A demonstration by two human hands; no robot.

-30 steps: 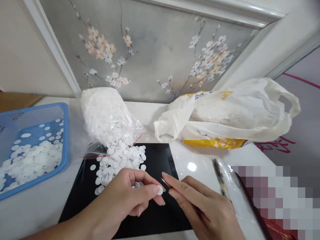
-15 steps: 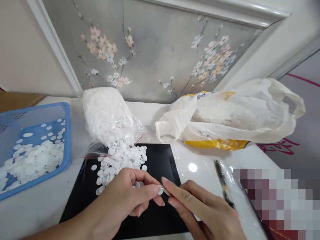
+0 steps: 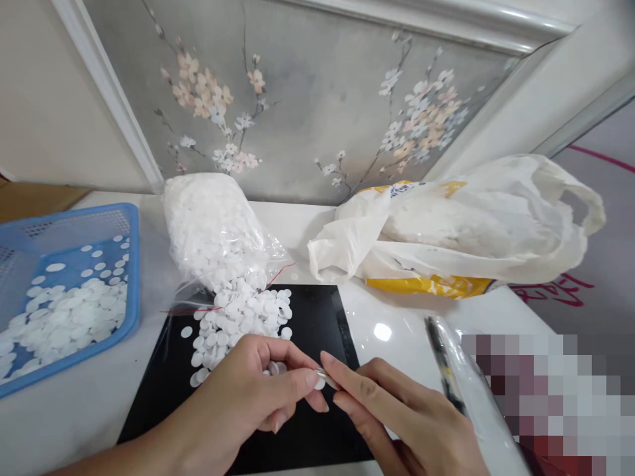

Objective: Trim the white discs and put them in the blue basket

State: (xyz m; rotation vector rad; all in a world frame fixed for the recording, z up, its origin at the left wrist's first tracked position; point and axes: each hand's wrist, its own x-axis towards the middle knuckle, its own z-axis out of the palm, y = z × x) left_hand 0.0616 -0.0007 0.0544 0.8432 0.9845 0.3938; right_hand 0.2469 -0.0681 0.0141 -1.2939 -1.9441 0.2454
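My left hand (image 3: 272, 383) pinches a small white disc (image 3: 320, 383) between thumb and forefinger, over the black board (image 3: 302, 443). From the right, my right hand (image 3: 401, 413) is closed on a thin, silvery flat piece (image 3: 328, 377), whose tip meets the disc's edge. Its kind is mostly hidden by the fingers. Behind my left hand a pile of loose white discs (image 3: 238, 314) spreads over the board. The pile spills from the mouth of a clear zip bag (image 3: 213, 225) full of discs.
To the left stands a blue plastic basket (image 3: 131, 277) with many white discs inside. A white and yellow carrier bag (image 3: 446, 231) lies at the back right. Beside my right hand are a dark pen-like object (image 3: 441, 357) and clear plastic wrap (image 3: 476, 377). A flowered panel (image 3: 307, 99) closes the back.
Both hands stay almost in place. The disc at my left fingertips has shifted very slightly to the right and down against the silvery piece.
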